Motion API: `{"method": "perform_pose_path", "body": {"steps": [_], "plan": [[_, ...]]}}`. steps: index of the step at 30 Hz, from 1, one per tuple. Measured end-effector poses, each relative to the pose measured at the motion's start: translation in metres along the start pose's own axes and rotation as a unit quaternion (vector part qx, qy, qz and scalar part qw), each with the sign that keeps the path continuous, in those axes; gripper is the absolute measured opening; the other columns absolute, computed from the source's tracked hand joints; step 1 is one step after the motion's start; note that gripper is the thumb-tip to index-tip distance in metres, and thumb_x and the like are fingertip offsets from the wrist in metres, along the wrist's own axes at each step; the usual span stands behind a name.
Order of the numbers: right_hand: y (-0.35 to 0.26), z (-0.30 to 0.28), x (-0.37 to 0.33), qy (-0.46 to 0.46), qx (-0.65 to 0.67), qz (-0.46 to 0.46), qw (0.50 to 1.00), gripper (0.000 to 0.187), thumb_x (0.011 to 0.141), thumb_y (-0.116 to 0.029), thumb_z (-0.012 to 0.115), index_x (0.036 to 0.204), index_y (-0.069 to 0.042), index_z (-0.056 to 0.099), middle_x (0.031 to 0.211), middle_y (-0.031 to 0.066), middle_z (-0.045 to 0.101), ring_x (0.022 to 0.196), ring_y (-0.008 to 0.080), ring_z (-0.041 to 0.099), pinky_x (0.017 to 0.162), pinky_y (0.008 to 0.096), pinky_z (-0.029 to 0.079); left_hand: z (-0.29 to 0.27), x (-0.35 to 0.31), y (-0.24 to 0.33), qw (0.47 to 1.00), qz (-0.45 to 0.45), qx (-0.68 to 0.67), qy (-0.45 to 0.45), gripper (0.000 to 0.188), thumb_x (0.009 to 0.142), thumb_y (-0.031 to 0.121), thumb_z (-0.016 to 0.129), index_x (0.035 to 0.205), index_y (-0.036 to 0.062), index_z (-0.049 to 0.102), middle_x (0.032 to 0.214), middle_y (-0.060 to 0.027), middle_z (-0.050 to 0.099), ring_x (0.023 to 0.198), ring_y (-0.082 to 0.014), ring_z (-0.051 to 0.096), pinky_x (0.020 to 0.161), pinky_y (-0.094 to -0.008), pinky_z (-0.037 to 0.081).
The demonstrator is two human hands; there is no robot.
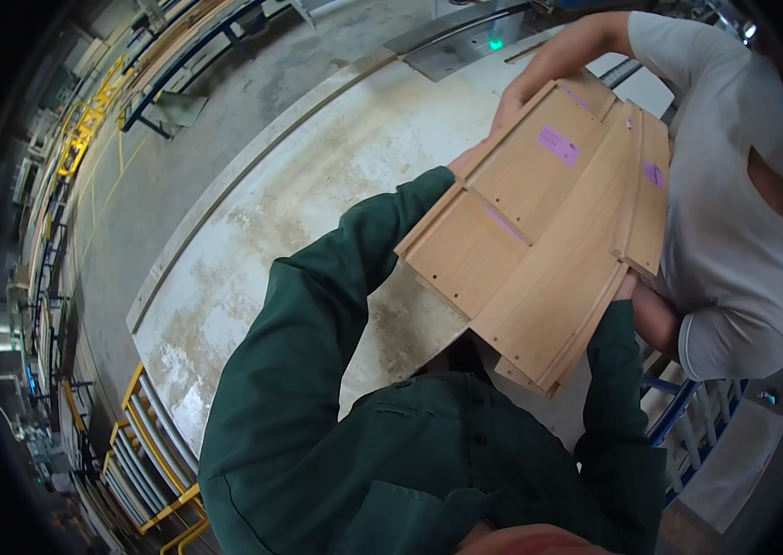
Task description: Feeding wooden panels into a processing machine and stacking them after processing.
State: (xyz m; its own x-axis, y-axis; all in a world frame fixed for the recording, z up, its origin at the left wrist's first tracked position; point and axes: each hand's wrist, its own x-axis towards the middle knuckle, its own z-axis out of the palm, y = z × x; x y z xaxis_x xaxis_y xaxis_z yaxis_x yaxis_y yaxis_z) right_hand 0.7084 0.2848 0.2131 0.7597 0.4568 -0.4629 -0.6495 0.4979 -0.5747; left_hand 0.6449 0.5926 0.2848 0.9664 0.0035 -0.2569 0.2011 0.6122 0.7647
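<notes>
A stack of light-brown wooden panels (540,250) with small drilled holes and purple labels is held up at a tilt in front of me. My left hand (467,161) grips its far-left edge, most of the fingers hidden behind the wood. At the right edge, my right hand (627,285) holds the stack from beneath, its fingers out of sight. Across from me, a co-worker in a white T-shirt (734,222) also has an arm (549,69) along the far side of the panels; that hand is mostly covered by them.
Under the stack and to its left extends a large, stained white tabletop (290,222) with a raised edge strip. A yellow-framed roller conveyor (153,425) stands at lower left, a blue-framed one (688,421) at lower right. A metal plate (466,46) lies at the table's far end.
</notes>
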Motion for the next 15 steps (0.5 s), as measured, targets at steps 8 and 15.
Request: {"method": "perform_pose_path", "body": {"steps": [8, 15], "plan": [[-0.050, 0.013, -0.017, 0.068, -0.026, -0.117, 0.990, 0.069, 0.079, -0.057, 0.029, 0.122, -0.004, 0.033, 0.119, 0.0150, 0.042, 0.105, 0.0293, 0.044, 0.087, 0.0383, 0.040, 0.032, 0.032, 0.007, 0.994, -0.046, 0.046, -0.084, 0.069, 0.077, 0.057, 0.042, 0.113, -0.0014, 0.046, 0.109, -0.0156, 0.052, 0.095, -0.0213, 0.052, 0.084, -0.0316, 0.040], [-0.025, 0.030, -0.013, 0.075, 0.003, -0.124, 0.989, 0.065, 0.081, -0.054, 0.029, 0.121, -0.003, 0.034, 0.119, 0.0148, 0.042, 0.106, 0.0283, 0.044, 0.089, 0.0387, 0.039, 0.014, 0.013, 0.012, 0.991, -0.069, 0.100, -0.061, 0.069, 0.077, 0.057, 0.042, 0.112, -0.0015, 0.046, 0.108, -0.0155, 0.052, 0.095, -0.0212, 0.052, 0.084, -0.0314, 0.040]]}}
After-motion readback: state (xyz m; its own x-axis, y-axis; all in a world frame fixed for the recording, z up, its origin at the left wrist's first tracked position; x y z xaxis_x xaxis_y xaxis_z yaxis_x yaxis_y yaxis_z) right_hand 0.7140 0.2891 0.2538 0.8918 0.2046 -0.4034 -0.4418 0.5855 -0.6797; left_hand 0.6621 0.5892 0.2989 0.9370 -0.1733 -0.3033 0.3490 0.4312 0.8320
